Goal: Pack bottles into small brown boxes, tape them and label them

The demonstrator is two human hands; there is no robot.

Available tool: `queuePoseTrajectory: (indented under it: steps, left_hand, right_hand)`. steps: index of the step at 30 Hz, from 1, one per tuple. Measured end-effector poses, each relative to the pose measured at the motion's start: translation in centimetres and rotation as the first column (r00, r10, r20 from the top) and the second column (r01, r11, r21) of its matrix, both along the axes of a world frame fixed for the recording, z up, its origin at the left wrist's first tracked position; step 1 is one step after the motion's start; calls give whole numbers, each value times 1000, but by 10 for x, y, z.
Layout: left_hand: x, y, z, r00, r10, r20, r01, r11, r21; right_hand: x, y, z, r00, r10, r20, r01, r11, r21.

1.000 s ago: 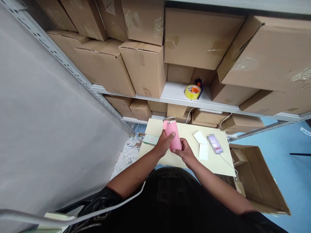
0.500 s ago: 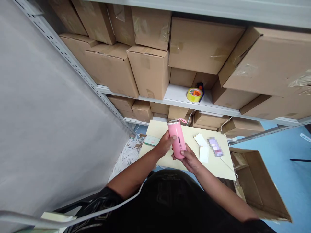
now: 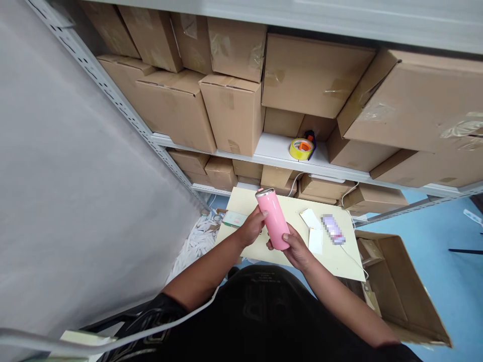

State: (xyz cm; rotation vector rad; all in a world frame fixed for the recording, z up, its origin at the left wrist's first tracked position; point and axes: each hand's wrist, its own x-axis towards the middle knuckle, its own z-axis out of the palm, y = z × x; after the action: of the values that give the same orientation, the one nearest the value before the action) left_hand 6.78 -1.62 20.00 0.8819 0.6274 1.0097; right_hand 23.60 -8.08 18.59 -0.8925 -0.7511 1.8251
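Observation:
A pink tumbler [image 3: 274,221] with a silver rim at its top is held tilted above the cream table [image 3: 234,201]. My left hand [image 3: 252,229] grips its upper left side, with the thumb on the pink wall. Around the base, my right hand [image 3: 297,247] is closed, its thumb on the front and the fingers behind. The side facing me is plain pink. White cards [image 3: 315,240] lie on the table to the right, beside a blurred purple phone [image 3: 332,229] with a cable. A pale green box [image 3: 234,218] lies left of my left hand.
Shelves ahead hold several cardboard boxes [image 3: 230,113]. A roll of yellow tape [image 3: 301,149] sits on the middle shelf. An open carton [image 3: 403,286] stands right of the table. White scraps [image 3: 196,246] cover the floor at left, by the grey wall [image 3: 94,201].
The tumbler has been turned about its length: the dark lettering and the pink strap loop no longer face the same way, and plain pink shows. Both hands keep hold of it.

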Motion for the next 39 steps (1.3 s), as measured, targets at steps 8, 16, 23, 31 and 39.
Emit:
queuePoseTrajectory:
  steps: [8,16,23,31,39]
  left_hand:
    - [-2,3,10,987,134,-84,-121,982,144]
    - [-9,2,6,999,-8,-43,13,995,99]
    - [-7,-2,2,999,23,-47,-17,994,112]
    - [-15,0,-3,999,7,-43,-3,997,82]
    - [-8,-7,-22,880,285,-381,-162,932,325]
  right_hand:
    - [-3,-1,1,999,-25,25,25,1000,1]
    - [-2,1,-7,992,49,-117,-58,995,-76]
    - [-4,1,-5,999,18,43,-18,1000,-1]
    - [1,12,-12,981,104,164,-100,994,-33]
    - [5,66,7,842,-218,494,57,946,321]
